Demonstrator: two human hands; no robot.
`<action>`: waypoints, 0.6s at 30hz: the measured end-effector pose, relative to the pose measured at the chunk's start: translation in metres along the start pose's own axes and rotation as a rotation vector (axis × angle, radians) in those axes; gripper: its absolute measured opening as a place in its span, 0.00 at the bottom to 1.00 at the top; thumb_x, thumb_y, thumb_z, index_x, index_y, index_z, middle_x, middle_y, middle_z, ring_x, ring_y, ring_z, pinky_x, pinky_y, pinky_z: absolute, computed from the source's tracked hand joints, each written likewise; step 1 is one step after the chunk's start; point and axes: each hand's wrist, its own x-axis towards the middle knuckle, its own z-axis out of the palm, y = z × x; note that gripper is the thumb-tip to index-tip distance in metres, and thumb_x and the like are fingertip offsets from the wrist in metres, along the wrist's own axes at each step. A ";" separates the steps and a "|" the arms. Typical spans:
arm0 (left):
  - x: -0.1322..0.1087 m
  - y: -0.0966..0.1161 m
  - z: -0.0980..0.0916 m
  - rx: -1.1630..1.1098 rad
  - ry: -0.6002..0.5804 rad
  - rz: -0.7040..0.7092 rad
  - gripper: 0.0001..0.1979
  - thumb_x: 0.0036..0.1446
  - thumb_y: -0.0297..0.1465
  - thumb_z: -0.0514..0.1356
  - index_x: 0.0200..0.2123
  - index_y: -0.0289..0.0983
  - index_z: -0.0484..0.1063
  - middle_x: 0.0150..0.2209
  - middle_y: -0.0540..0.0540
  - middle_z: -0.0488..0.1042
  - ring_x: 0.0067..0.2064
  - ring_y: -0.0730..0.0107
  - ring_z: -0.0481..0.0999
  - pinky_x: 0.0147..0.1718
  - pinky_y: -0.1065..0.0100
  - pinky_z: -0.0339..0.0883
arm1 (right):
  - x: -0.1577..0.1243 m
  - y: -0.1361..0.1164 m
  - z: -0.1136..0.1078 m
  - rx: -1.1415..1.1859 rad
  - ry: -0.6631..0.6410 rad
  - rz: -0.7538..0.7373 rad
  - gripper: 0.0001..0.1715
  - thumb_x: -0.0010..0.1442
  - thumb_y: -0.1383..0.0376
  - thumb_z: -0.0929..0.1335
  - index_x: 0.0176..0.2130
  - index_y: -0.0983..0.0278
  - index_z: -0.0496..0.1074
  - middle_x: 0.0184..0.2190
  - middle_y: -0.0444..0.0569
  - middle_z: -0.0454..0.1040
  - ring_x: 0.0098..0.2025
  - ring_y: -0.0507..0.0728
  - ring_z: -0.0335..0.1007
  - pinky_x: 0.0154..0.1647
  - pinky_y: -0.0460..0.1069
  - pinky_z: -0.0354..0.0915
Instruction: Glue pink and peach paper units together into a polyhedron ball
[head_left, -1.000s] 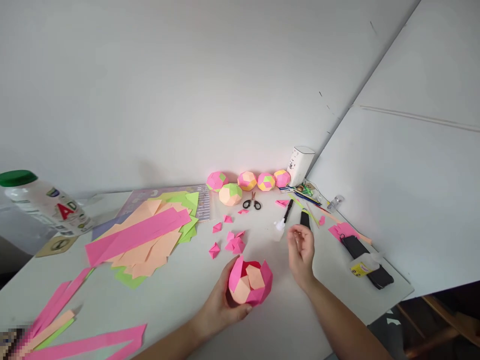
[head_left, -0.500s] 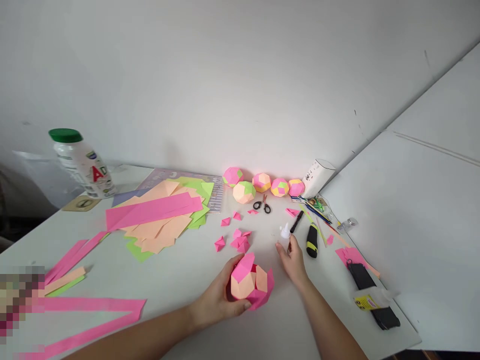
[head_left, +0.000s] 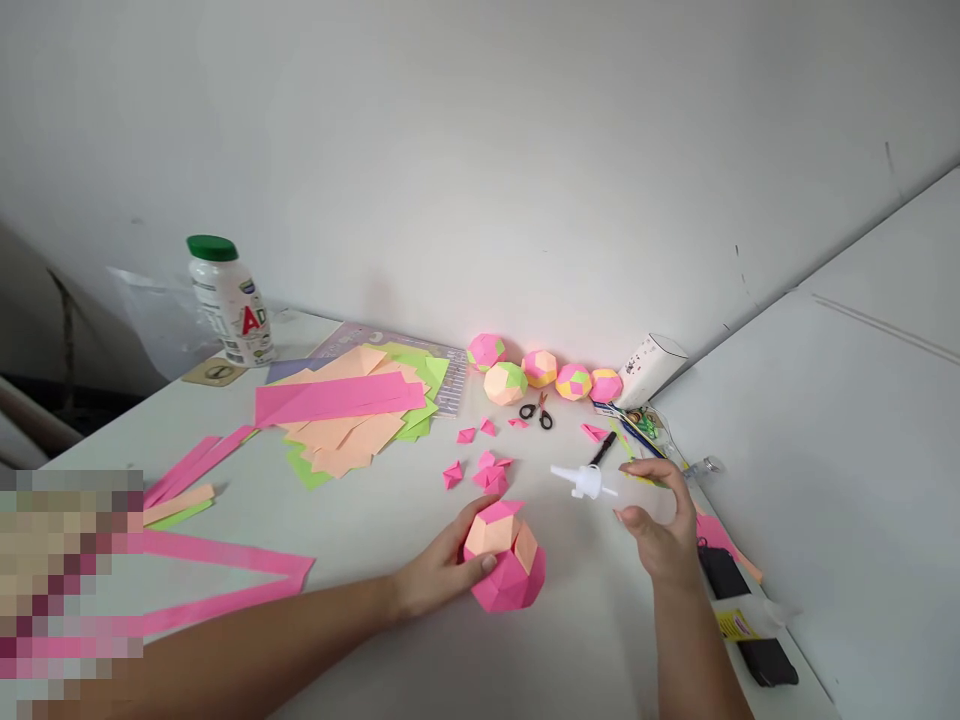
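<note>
My left hand (head_left: pixel 444 568) is wrapped round the left side of a pink and peach paper ball (head_left: pixel 511 582), its thumb across the front. A gap shows near the ball's upper right, between the folded panels. To the right, my right hand (head_left: pixel 664 530) grips a clear glue bottle by its body between thumb and fingers. The white nozzle (head_left: pixel 589 482) of that bottle points left, lying nearly level above the table. Just behind the ball lies a cluster of small folded pink paper pieces (head_left: pixel 491 475), with several single ones around it.
Finished paper balls (head_left: pixel 505 384) line the wall beside scissors (head_left: pixel 545 412) and a white paper tube (head_left: pixel 651 368). Left of them lie stacked paper sheets (head_left: pixel 341 410) and a green-capped bottle (head_left: pixel 229 305). Pink strips (head_left: pixel 225 545) lie front left. A black case (head_left: pixel 769 662) and yellow-labelled bottle (head_left: pixel 739 625) are at right.
My right hand has lifted the glue bottle, moved right and tipped it from upright to nearly level. My left hand has turned the ball so more pink faces forward. The view has shifted left.
</note>
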 end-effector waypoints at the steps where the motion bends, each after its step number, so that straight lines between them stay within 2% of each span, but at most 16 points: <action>1: 0.000 0.000 0.000 -0.001 0.005 0.002 0.36 0.56 0.44 0.57 0.62 0.44 0.44 0.56 0.40 0.64 0.56 0.55 0.66 0.52 0.53 0.61 | 0.004 -0.008 0.000 0.025 -0.052 -0.028 0.25 0.45 0.48 0.73 0.37 0.60 0.69 0.32 0.48 0.69 0.30 0.56 0.66 0.27 0.48 0.64; 4: 0.001 0.003 -0.001 -0.035 0.008 0.027 0.32 0.57 0.46 0.55 0.61 0.43 0.50 0.53 0.40 0.68 0.52 0.55 0.69 0.50 0.53 0.63 | 0.012 -0.027 0.006 0.049 -0.081 -0.081 0.20 0.48 0.50 0.73 0.35 0.59 0.69 0.31 0.47 0.68 0.31 0.57 0.65 0.29 0.49 0.63; 10: 0.005 0.008 -0.001 -0.186 -0.016 0.047 0.26 0.58 0.47 0.52 0.56 0.41 0.60 0.50 0.40 0.70 0.49 0.55 0.71 0.46 0.55 0.64 | 0.008 -0.030 0.027 0.007 -0.237 0.087 0.16 0.50 0.55 0.72 0.33 0.59 0.66 0.22 0.41 0.64 0.20 0.52 0.60 0.19 0.45 0.58; 15: 0.005 0.008 -0.004 -0.160 0.004 0.023 0.25 0.59 0.47 0.51 0.54 0.40 0.63 0.49 0.41 0.70 0.48 0.56 0.71 0.45 0.56 0.65 | 0.007 -0.023 0.039 0.052 -0.171 0.121 0.16 0.49 0.56 0.73 0.33 0.59 0.66 0.21 0.40 0.64 0.20 0.51 0.60 0.18 0.45 0.58; 18: 0.005 0.006 -0.005 -0.124 0.000 0.025 0.25 0.59 0.47 0.51 0.54 0.41 0.62 0.49 0.41 0.70 0.47 0.57 0.71 0.45 0.57 0.65 | 0.006 -0.022 0.044 0.071 -0.176 0.166 0.17 0.49 0.55 0.73 0.33 0.59 0.66 0.21 0.40 0.64 0.20 0.51 0.59 0.18 0.44 0.57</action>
